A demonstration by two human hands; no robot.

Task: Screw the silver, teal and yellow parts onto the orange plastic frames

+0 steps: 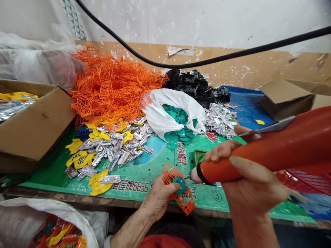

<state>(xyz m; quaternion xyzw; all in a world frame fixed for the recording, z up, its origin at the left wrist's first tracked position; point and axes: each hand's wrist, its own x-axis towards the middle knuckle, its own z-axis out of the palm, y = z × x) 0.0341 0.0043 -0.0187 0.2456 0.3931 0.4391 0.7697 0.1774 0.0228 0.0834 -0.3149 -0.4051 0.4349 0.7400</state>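
My left hand point(157, 194) is closed on an orange lattice plastic part point(188, 204), its thumb pressing a small teal plastic piece point(180, 185) against it. In my right hand point(254, 175) is a red electric screwdriver point(261, 151) lying almost level, fingers wrapped around its body and a grey lever along its top. The screwdriver's white nose points left, its thin bit reaching to the edge of the teal piece; whether it touches a screw I cannot tell. Just behind the nose stands a small green perforated tray point(199, 156), partly hidden by my right fingers.
A heap of orange lattice parts point(111, 82) and black parts point(188, 86) lies at the back. Teal pieces fill a white bag point(155, 113). Silver and yellow parts point(113, 148) spread at left. Cardboard boxes point(33, 124) flank both sides; a black cable point(165, 64) hangs across.
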